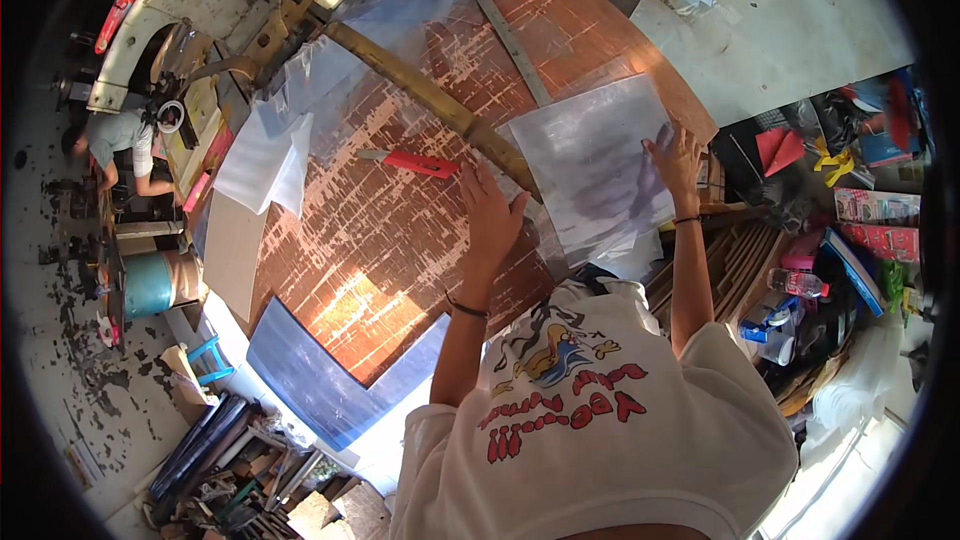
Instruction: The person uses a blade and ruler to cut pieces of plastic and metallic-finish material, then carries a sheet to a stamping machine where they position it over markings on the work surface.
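A red utility knife (420,164) with its blade to the left lies on the scored brown work board (350,230). My left hand (492,215) rests on the board with fingers spread, its fingertips at the handle end of the knife. Whether they touch the knife I cannot tell. To the right, a stack of clear plastic sheets (590,155) lies near the board's edge. My right hand (677,168) is open over the right edge of these sheets, fingers stretched out. A long wooden bar (420,90) crosses the board just beyond my left hand.
A metal ruler (495,25) lies farther back. White film (265,160) and bluish plastic sheet (320,375) lie along the left and near edges. At far left a person (125,145) bends over a bench. Shelves at right hold a bottle (798,283) and packages; scrap wood (270,480) stands lower left.
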A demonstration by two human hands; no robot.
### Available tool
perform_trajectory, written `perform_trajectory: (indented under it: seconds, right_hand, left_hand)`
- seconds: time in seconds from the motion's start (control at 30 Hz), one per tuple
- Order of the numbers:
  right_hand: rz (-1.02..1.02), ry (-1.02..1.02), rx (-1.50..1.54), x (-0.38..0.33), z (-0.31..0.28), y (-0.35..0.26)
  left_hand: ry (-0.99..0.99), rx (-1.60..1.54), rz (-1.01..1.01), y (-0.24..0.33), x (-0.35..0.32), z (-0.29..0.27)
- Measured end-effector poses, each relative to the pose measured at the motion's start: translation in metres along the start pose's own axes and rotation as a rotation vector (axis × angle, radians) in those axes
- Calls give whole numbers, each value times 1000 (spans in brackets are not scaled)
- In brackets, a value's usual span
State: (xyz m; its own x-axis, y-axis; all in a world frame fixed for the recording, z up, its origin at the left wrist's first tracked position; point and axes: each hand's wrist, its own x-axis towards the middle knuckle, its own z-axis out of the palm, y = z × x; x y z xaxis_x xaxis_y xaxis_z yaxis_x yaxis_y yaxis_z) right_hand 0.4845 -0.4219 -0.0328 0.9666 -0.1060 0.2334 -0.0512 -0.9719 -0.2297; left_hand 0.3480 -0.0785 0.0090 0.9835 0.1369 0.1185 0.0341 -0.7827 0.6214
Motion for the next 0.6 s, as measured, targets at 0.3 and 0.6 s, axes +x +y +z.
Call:
perform_trajectory:
  seconds: [0.3, 0.6]
  right_hand:
    - [22, -178, 197, -12, -14, 20]
    - [134, -205, 255, -98, -26, 15]
  left_hand:
    - [165, -48, -253, 28, -29, 26]
    - [190, -101, -296, 21, -23, 26]
